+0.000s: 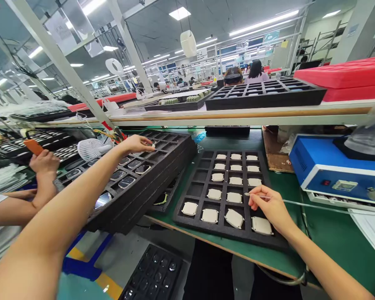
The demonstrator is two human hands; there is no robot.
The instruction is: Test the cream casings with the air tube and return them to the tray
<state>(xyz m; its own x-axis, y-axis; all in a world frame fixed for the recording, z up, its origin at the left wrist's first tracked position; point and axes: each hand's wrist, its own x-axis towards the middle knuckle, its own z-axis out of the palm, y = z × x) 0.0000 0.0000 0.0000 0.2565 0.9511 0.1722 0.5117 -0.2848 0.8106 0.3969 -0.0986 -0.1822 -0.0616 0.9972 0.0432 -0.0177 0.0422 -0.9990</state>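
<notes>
My left hand (pixel 136 144) reaches over the far part of a stacked black foam tray (pixel 171 162), fingers pinched. Something small and pale shows at the fingertips, too small to name. Dark-faced watch-like pieces (pixel 126 182) lie in several of that tray's compartments. My right hand (pixel 270 206) is closed around a thin pen-like tool (pixel 247 194) with a clear tube trailing to the right. Its tip is over the right column of a second black foam tray (pixel 193 225). Cream-coloured squarish watch-case-like pieces (pixel 234 197) sit in most of this tray's compartments; several at the left hold none.
A blue machine (pixel 340 166) stands on the right, with papers (pixel 370 229) near it. The shelf (pixel 237 118) above carries black trays and red foam trays (pixel 343 77). At left are a white fan (pixel 90 150) and a co-worker's hand (pixel 45 162) holding an orange tool.
</notes>
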